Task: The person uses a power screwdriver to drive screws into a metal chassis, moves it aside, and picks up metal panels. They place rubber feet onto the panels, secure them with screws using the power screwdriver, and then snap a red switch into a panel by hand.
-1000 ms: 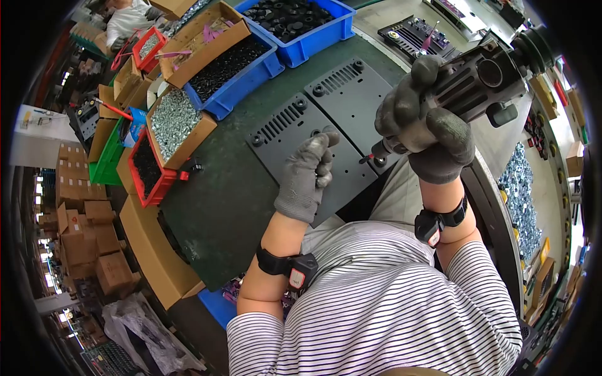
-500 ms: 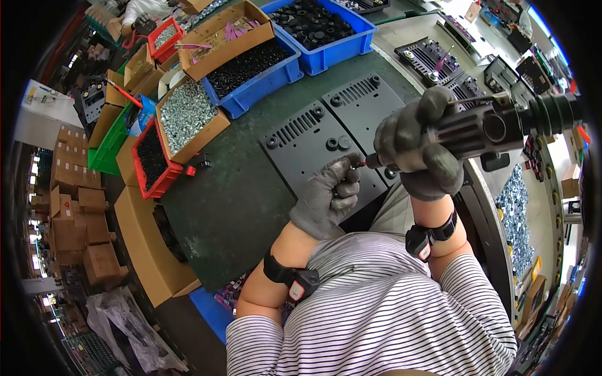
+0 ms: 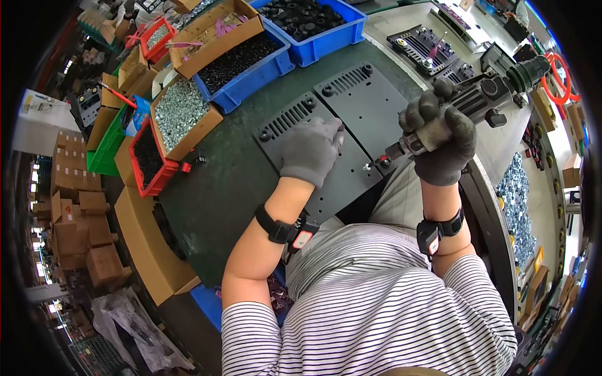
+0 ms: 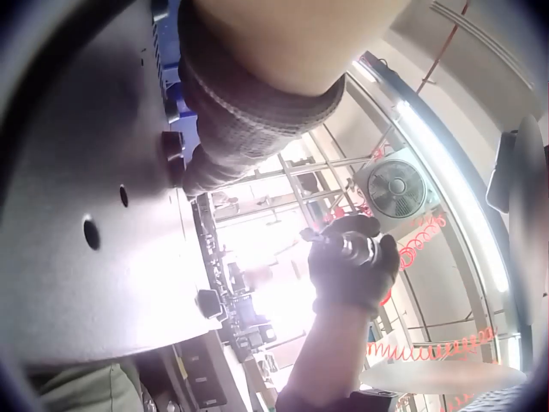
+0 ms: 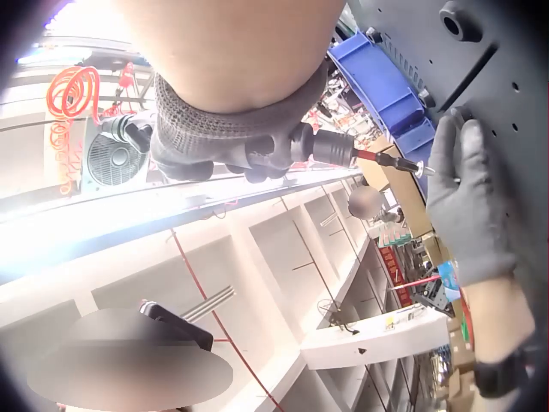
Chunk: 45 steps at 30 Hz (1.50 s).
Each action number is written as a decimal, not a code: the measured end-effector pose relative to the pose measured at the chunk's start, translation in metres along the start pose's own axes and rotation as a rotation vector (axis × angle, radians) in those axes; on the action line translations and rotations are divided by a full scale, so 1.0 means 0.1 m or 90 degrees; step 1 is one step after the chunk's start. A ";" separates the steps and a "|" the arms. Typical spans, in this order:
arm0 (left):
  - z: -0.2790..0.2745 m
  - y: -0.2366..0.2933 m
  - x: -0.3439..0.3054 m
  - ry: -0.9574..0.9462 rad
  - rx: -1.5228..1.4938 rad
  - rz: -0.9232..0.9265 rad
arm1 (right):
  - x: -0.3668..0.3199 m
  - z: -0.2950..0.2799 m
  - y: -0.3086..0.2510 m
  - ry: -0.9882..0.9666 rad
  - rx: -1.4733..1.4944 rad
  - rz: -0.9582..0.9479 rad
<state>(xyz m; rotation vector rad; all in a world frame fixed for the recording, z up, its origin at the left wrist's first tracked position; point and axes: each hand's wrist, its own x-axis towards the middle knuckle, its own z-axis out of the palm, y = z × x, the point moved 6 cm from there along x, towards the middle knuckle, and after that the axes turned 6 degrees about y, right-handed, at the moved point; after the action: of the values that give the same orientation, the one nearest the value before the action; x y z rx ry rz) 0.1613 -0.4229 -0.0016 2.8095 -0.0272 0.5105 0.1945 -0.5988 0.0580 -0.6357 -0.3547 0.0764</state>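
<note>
My gloved right hand grips a power screwdriver, tilted with its bit toward the panels. A silver screw sits at the bit's tip in the right wrist view. My gloved left hand reaches over the left black metal panel, its fingertips pinching a round black rubber foot. The hand hides that foot in the head view. Beside it lies the right black panel. More rubber feet sit near the panels' slotted far edges.
Blue bins of black parts stand behind the panels. A cardboard box of silver screws and a red bin are at the left. Finished-looking assemblies lie on the bench beyond, with a red coiled hose at right.
My left hand came in toward the screwdriver's tip, then moved away up-left to the rubber feet on the left panel. A screw now shows at the bit, and the screwdriver has drawn back slightly rightward.
</note>
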 end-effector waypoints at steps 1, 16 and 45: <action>-0.02 0.01 0.03 0.014 0.000 0.003 | -0.02 0.00 -0.02 0.003 -0.001 0.000; 0.09 0.28 -0.52 -0.216 -0.228 -0.071 | -0.24 -0.04 -0.01 -0.010 -0.150 0.010; 0.13 0.17 -0.38 -0.151 -0.390 -0.234 | -0.06 0.10 0.23 -0.072 -0.249 0.124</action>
<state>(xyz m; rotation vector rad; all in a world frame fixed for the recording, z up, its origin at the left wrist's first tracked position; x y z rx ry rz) 0.1285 -0.4438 -0.0217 2.1847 0.2392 0.0576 0.1863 -0.5760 0.0497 -1.0561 -0.4206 0.2336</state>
